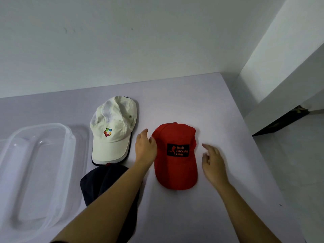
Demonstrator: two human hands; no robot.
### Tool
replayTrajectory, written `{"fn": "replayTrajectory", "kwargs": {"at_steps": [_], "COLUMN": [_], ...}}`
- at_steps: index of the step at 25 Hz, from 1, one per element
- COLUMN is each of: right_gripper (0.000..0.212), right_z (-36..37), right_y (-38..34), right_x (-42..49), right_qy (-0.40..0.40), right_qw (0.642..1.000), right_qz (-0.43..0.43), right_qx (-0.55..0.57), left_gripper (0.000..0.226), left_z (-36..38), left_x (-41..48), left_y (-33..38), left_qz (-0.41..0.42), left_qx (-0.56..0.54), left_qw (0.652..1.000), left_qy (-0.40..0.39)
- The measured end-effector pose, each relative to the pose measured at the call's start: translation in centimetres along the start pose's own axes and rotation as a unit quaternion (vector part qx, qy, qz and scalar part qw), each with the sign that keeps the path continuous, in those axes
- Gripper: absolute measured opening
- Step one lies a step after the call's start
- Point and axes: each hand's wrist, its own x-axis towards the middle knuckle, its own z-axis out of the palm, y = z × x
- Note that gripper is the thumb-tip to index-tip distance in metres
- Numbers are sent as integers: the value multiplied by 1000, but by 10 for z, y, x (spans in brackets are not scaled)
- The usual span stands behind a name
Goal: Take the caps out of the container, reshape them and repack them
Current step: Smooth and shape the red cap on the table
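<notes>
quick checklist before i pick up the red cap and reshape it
1. Red cap flat on the table, nothing on it: ok.
2. Left hand touching its left side: ok.
3. Right hand on the cap: not ok, open just beside it.
4. White cap and dark cap apart from the red one: ok.
5. Clear container empty for repacking: ok.

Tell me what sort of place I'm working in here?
Probably a plain indoor room, not a shop floor: a white table pushed into bare white walls, holding only caps and a clear plastic container.
</notes>
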Motion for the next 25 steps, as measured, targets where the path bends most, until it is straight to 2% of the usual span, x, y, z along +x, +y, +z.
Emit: {"fn": "replayTrajectory", "kwargs": {"at_steps": [3,6,11,17,19,21,23,25], "right_gripper": [38,37,14,20,34,43,40,33], "right_z": [-5,-2,4,-4,-7,-10,-9,0], "right_y": [-26,-45,-40,-36,-40,-49,-68,-94], "right_x": [32,46,56,62,61,59,56,52], "right_qy": [-56,-137,-126,-121,-82,-1,54,52], "right_qw": [991,979,956,970,979,987,987,983], "right_qz": [63,86,97,92,73,19,-53,-117], "right_qx": [105,126,245,188,171,158,144,130], "left_gripper": [41,30,24,30,33,35,34,32], "left_z": [-9,-9,-8,-13,-18,-29,-47,-70], "left_x": [20,29,40,44,45,46,46,46], "left_y": [-2,-2,-1,-6,-4,1,5,7], "left_qz": [-22,-31,-45,1,42,94,149,186], "left_qx": [-42,-66,-65,-2,31,57,48,55], "left_qw": [996,988,990,995,994,992,987,981], "left_qy": [-74,-134,-116,-103,-100,-66,-26,7]}}
